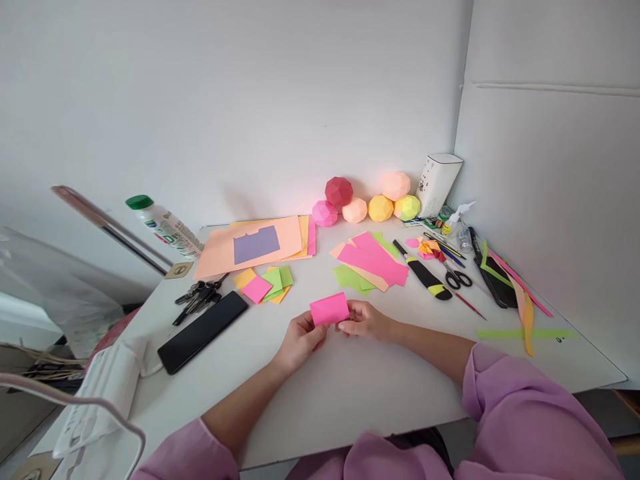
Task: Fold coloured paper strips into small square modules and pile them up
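A: How's the light?

B: Fairly bright and diffuse. The wall [280, 100] reads pale grey, with a pinkish glow behind the faceted paper balls [356, 210].

A: Any shadows?

B: One faint, soft-edged patch on the wall, above the stacked paper sheets [216, 252]. I can't tell where the light comes from.

A: Sharpness?

B: Slightly soft; small print on the bottle [173, 230] smears. The folded pink paper [329, 310] comes out vivid.

A: Distortion?

B: Wide-angle stretch: the bottle leans left, the white box [440, 185] right.
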Demonstrator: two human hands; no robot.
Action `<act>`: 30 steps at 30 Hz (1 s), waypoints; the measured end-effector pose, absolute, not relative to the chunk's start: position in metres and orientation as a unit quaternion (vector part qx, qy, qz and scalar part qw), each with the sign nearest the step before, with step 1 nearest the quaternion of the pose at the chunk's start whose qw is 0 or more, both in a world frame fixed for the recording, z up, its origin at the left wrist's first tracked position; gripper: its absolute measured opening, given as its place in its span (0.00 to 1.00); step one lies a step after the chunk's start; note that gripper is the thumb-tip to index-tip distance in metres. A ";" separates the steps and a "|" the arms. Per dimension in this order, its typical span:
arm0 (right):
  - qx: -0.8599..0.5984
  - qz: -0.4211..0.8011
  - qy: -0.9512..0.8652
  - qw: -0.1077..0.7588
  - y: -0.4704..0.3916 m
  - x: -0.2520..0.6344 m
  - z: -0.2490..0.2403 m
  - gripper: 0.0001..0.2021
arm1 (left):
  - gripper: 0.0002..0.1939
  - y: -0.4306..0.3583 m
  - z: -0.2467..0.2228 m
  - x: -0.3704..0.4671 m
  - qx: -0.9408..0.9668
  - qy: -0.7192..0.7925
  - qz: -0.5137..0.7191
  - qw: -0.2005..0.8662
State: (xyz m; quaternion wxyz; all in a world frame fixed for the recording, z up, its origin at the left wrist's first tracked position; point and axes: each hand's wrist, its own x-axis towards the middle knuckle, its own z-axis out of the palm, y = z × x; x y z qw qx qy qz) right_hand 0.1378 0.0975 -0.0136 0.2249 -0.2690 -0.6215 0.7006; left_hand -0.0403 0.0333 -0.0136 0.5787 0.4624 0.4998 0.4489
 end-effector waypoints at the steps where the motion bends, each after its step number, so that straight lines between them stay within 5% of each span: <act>1: -0.274 0.690 -0.632 0.222 0.095 0.137 -0.014 0.10 | 0.10 0.032 -0.013 -0.037 0.468 0.504 0.433 0.583; 14: -0.279 0.675 -0.650 0.209 0.093 0.141 -0.007 0.03 | 0.07 0.028 -0.007 -0.031 0.490 0.521 0.416 0.562; 20: -0.284 0.716 -0.578 0.270 0.106 0.145 -0.014 0.01 | 0.08 0.032 -0.007 -0.046 0.454 0.511 0.481 0.549; 25: -0.261 0.708 -0.615 0.230 0.098 0.140 -0.014 0.14 | 0.06 0.032 -0.008 -0.038 0.465 0.517 0.440 0.569; 30: -0.247 0.688 -0.651 0.205 0.093 0.139 -0.013 0.11 | 0.06 0.029 -0.005 -0.028 0.491 0.522 0.392 0.577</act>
